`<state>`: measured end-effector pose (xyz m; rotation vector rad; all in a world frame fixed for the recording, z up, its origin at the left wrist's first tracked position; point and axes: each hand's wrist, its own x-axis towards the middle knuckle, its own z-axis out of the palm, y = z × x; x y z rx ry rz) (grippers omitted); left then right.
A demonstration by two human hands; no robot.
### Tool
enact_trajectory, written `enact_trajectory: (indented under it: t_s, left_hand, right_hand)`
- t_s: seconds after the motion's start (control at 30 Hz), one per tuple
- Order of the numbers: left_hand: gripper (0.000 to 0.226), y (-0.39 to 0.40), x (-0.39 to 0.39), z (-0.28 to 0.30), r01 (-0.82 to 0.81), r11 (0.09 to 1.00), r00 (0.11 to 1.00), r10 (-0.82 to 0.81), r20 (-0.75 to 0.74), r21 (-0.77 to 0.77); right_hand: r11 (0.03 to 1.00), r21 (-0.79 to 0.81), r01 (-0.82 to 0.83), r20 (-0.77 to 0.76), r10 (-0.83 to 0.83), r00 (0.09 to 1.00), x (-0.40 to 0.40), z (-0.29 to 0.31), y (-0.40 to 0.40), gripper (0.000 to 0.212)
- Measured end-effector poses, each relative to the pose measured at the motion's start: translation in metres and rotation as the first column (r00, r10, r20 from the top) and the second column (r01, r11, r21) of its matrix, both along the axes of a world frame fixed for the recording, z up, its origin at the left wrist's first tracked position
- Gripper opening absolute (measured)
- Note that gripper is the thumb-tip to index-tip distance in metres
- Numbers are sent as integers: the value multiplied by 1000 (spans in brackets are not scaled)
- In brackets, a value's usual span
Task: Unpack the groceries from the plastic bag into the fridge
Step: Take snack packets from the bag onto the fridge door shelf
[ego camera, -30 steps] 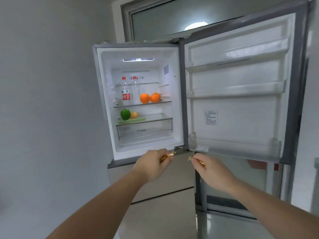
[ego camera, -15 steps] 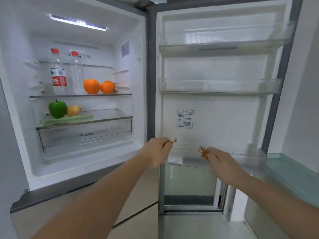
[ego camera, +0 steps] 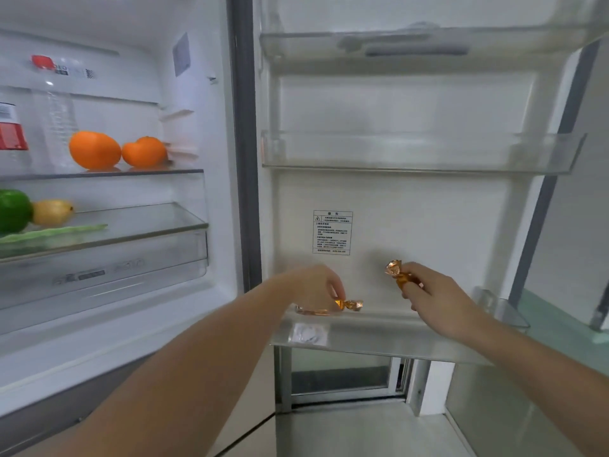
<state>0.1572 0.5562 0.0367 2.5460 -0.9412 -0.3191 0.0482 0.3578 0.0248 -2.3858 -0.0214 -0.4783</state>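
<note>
White fridge walls fill the frame, with the open door taking up the right half. My two candies are the business now. My left hand (ego camera: pixel 316 286) pinches one gold-wrapped candy (ego camera: pixel 349 305) at the lower centre, low over the bottom door bin (ego camera: pixel 379 338), fingers curled round one twisted end; whether the wrapper already touches the bin I cannot tell. My right hand (ego camera: pixel 438 301) pinches the second candy (ego camera: pixel 397 275) a little higher and to the right, above the same bin and apart from it.

What could go wrong, as I judge it: these are small and light, and the wrapper is slick. If I let go while the right one is that high, it may bounce off the bin's front lip and drop to the floor. The bin is wide and the candies are tiny, so they could slide about when the door swings shut. A twisted foil end could also catch on my fingers as I release.

Counted, moving outward: two candies, one per hand. Three door bins, with a small white packet (ego camera: pixel 308 334) showing at the lowest one. In the upper left, two oranges (ego camera: pixel 95 150), two bottles (ego camera: pixel 54 127). Below them, one green pepper (ego camera: pixel 13 209), one yellow fruit (ego camera: pixel 52 212), one long green vegetable (ego camera: pixel 56 232). The plastic bag is out of view.
</note>
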Motion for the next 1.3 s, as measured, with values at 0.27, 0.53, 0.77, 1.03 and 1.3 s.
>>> enact_trajectory:
  t_s: [0.27,0.53,0.77,1.03,1.3]
  left_hand:
    - [24,-5,30,-10,38,971,989,-2,-147,237]
    - [19,10,38,-8,-17,970,978,66,-197,243]
    - [21,41,33,4,-289,956,956,291,36,-38]
    - [26,66,27,5,-328,930,921,354,162,-164]
    - [26,55,19,-1,-293,938,930,325,174,-186]
  right_hand:
    - [998,29,-47,-119,51,992,56,-14,2,18]
    - [965,-86,-247,-226,223,948,75,-10,29,16]
    - [947,-70,-315,-380,266,886,96,-16,62,13]
    - [912,-193,-363,-503,225,834,102,-16,83,27]
    - [940,-70,-333,-570,236,787,104,-18,90,43]
